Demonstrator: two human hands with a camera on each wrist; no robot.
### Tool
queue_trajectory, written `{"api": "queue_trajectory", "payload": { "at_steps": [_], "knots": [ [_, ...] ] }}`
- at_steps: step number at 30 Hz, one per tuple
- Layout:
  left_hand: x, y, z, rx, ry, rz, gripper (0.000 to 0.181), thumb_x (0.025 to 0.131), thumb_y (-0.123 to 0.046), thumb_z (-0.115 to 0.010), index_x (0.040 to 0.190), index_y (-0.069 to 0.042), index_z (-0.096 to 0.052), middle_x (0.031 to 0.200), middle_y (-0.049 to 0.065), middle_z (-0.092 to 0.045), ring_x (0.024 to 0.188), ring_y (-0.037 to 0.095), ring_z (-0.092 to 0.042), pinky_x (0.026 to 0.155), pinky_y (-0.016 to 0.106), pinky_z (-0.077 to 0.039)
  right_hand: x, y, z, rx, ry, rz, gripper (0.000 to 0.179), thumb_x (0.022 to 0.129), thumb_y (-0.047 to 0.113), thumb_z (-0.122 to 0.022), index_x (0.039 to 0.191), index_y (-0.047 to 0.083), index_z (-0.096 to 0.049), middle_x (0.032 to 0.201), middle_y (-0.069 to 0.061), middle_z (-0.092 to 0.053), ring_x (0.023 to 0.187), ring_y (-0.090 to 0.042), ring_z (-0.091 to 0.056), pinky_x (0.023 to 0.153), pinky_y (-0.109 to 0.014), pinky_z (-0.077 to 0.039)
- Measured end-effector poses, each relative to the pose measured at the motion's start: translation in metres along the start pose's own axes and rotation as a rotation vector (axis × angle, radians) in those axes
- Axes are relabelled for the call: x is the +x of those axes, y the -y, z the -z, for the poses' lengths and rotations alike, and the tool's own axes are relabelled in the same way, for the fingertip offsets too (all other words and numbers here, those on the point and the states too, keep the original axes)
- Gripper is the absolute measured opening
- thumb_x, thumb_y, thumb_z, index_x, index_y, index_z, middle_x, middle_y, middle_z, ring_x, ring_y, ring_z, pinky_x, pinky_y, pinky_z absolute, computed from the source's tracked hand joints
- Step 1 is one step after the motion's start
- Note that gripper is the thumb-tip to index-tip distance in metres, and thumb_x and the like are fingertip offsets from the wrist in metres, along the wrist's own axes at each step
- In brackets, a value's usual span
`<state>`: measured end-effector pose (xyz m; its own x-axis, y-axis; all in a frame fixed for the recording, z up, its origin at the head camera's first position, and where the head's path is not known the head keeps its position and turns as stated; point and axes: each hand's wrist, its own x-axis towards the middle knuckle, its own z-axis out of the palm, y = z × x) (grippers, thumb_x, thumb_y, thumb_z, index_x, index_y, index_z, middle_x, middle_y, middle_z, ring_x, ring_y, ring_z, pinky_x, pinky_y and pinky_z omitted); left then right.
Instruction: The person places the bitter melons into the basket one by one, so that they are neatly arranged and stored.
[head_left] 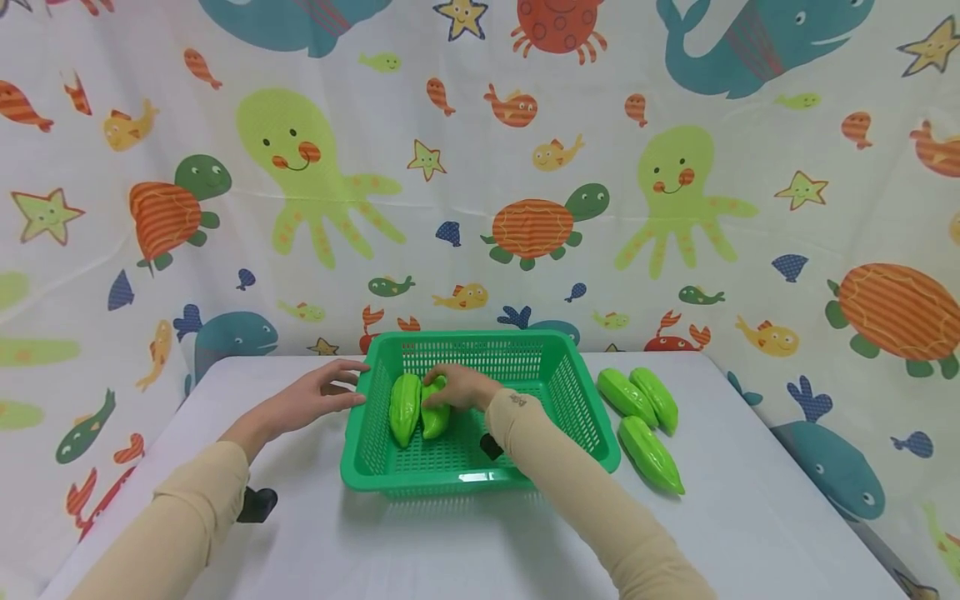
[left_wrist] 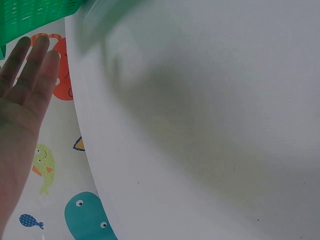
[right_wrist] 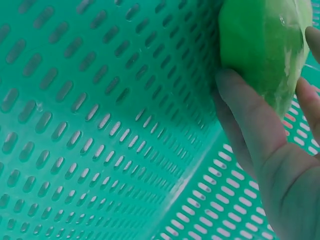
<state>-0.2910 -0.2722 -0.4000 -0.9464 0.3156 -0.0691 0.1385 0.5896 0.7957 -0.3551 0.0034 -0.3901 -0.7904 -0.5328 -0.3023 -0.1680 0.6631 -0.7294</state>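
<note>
In the head view, my right hand [head_left: 467, 387] reaches into a green plastic basket [head_left: 480, 481] and grips a green star fruit [head_left: 433, 421] between thumb and fingers. The right wrist view shows the thumb on one side of this star fruit [right_wrist: 265, 50] and fingertips on the other. Another star fruit [head_left: 405, 408] lies just left of it on the basket floor. My left hand [head_left: 311, 396] is at the basket's left rim, fingertips at or just against it; contact is hard to tell. Its fingers look fairly straight in the left wrist view [left_wrist: 30, 75].
Several more star fruits lie on the white table [head_left: 300, 533] right of the basket, the nearest one [head_left: 651, 454] pointing toward the front. Behind the table hangs a curtain [head_left: 450, 283] printed with sea animals. Black wrist devices [head_left: 257, 505] sit under the sleeves.
</note>
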Motion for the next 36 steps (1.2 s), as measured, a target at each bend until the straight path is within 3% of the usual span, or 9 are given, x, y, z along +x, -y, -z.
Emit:
{"api": "queue_trajectory", "payload": {
  "at_steps": [10, 17, 21, 27, 36],
  "knots": [
    [0.000, -0.001, 0.001, -0.001, 0.001, -0.002, 0.066, 0.095, -0.040, -0.063, 0.149, -0.013, -0.035, 0.142, 0.023, -0.045, 0.126, 0.041, -0.050, 0.096, 0.057, -0.048, -0.005, -0.001, 0.010, 0.096, 0.046, -0.005, 0.056, 0.092, 0.017, -0.070, 0.143, 0.013, -0.048, 0.150, -0.014, -0.039, 0.123, -0.032, -0.053, 0.086, -0.044, -0.056],
    [0.000, -0.001, 0.001, -0.007, 0.004, 0.006, 0.067, 0.095, -0.040, -0.062, 0.149, -0.013, -0.034, 0.143, 0.024, -0.044, 0.127, 0.042, -0.049, 0.096, 0.057, -0.047, -0.016, -0.005, 0.024, 0.177, 0.036, 0.023, 0.056, 0.094, 0.018, -0.067, 0.145, 0.009, -0.045, 0.142, -0.020, -0.046, 0.125, -0.037, -0.051, 0.092, -0.048, -0.053],
    [0.000, -0.001, 0.000, -0.012, 0.006, 0.011, 0.067, 0.095, -0.040, -0.063, 0.149, -0.013, -0.034, 0.143, 0.024, -0.044, 0.127, 0.042, -0.049, 0.096, 0.058, -0.047, -0.028, -0.007, 0.033, 0.177, -0.011, 0.040, 0.056, 0.093, 0.021, -0.069, 0.143, 0.008, -0.048, 0.139, -0.020, -0.050, 0.122, -0.040, -0.054, 0.095, -0.051, -0.050],
    [-0.001, -0.001, 0.000, -0.008, 0.004, 0.016, 0.067, 0.095, -0.040, -0.063, 0.149, -0.013, -0.034, 0.143, 0.024, -0.044, 0.127, 0.042, -0.049, 0.096, 0.058, -0.047, -0.043, -0.012, 0.046, 0.098, -0.122, 0.046, 0.056, 0.090, 0.030, -0.072, 0.139, 0.010, -0.053, 0.139, -0.018, -0.051, 0.116, -0.033, -0.057, 0.091, -0.046, -0.052],
    [0.000, 0.000, -0.002, 0.001, -0.001, 0.014, 0.067, 0.095, -0.043, -0.062, 0.149, -0.014, -0.035, 0.143, 0.023, -0.044, 0.127, 0.041, -0.049, 0.096, 0.058, -0.047, -0.068, -0.023, 0.068, 0.012, -0.213, 0.072, 0.058, 0.089, 0.036, -0.072, 0.141, 0.019, -0.051, 0.141, -0.012, -0.051, 0.125, -0.029, -0.051, 0.096, -0.047, -0.048]
  ]
}}
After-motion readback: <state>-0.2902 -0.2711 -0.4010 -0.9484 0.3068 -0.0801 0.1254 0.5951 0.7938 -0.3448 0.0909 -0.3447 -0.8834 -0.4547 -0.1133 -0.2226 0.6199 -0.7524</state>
